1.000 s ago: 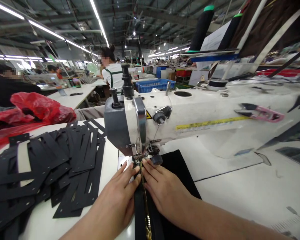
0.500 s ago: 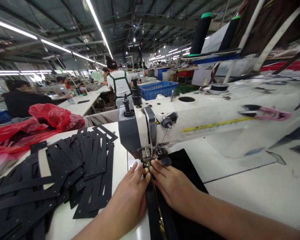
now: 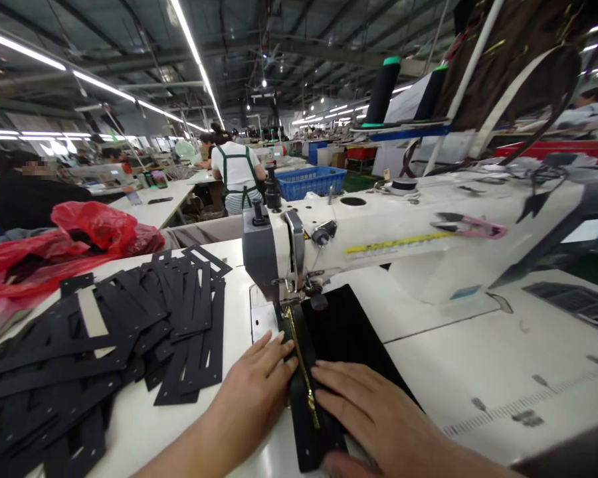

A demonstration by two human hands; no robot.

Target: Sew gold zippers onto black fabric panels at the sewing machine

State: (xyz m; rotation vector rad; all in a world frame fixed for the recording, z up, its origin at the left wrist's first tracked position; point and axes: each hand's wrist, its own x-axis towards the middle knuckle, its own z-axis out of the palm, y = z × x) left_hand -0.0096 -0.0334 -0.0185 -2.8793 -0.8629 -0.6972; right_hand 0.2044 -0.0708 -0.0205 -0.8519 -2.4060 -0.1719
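Note:
A black strip with a gold-toothed zipper runs under the presser foot of a white sewing machine. Beneath it, to the right, lies a wider black fabric panel. My left hand rests palm down at the strip's left edge, fingers stretched and fingertips touching it. Lying flat across the right side of the strip is my right hand, fingers extended beside the zipper's gold pull. Both hands are in front of the needle area. The right thumb is blurred near the bottom edge.
Black slotted pieces are heaped on the table to the left, before a red plastic bag. Thread snips with a pink handle lie on the machine arm. Behind stand a blue basket and a person in a white top.
My right hand has slid back from the presser foot toward me and flattened on the strip. The left hand has drawn back slightly. More of the zipper shows, and the view has shifted.

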